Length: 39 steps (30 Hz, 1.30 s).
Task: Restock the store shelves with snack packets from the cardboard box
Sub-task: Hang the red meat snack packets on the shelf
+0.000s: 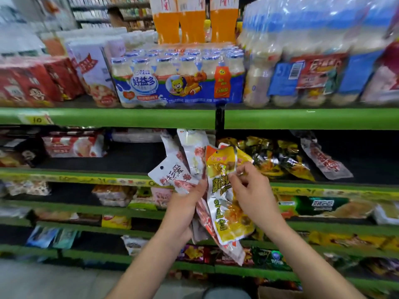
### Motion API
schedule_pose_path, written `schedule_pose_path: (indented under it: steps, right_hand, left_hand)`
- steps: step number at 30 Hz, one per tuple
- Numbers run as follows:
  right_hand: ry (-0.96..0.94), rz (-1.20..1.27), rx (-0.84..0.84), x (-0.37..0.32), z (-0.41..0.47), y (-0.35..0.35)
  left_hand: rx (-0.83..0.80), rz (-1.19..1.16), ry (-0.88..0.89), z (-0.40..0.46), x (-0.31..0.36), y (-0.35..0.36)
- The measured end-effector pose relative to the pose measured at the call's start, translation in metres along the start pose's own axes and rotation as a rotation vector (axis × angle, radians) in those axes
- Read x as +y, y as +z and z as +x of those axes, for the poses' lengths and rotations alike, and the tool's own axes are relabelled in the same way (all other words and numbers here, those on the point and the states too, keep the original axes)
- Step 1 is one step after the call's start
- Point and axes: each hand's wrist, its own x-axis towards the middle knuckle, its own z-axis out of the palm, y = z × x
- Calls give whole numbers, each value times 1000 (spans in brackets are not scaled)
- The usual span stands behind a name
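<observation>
My left hand (183, 203) grips a fanned bunch of snack packets in front of the shelves: several white-and-red packets (172, 171) and a yellow packet (224, 197). My right hand (252, 190) pinches the yellow packet near its upper right edge, fingers curled on it. Behind them, the second shelf (129, 160) has a dark bare stretch on the left of the packets. More yellow packets (278, 158) and a white-and-red one (326, 162) lie on that shelf to the right. A corner of the cardboard box (278, 293) shows at the bottom edge.
Green-edged shelves (302, 118) fill the view. The top one holds multipacks of small drink bottles (179, 78), red cartons (32, 83) and orange bottles (192, 24). Lower shelves carry assorted snack bags (323, 208). The floor (54, 281) shows at bottom left.
</observation>
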Motion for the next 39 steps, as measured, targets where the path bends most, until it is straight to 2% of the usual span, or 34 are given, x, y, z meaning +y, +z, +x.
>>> schedule_pose_path:
  steps: [4,7,11,16,18,21,24,28,33,39]
  right_hand:
    - [-38,-4,39,4,-5,-1]
    - [75,155,-5,13,-4,-1]
    - [212,252,-68,20,-9,0]
    - [535,646,-120,27,0,5]
    - [582,792,-134,30,3,5]
    - [611,888,-116,29,6,5]
    - [636,868,-96,32,11,6]
    - [533,679,-99,35,13,1]
    - [451,602,-82,29,20,-3]
    - [517,576,-116,30,19,-3]
  left_hand:
    - [28,27,47,0,-3,11]
    - [67,31,27,5,-4,11]
    - [104,52,43,12,-7,8]
    - [144,39,24,23,-10,5]
    - [149,49,22,27,-8,5]
    - [136,32,25,30,-5,7]
    - [121,-4,15,33,-3,8]
    - [118,-3,14,37,-6,3]
    - [119,20,-19,43,-10,0]
    - [118,1,3,49,-4,-4]
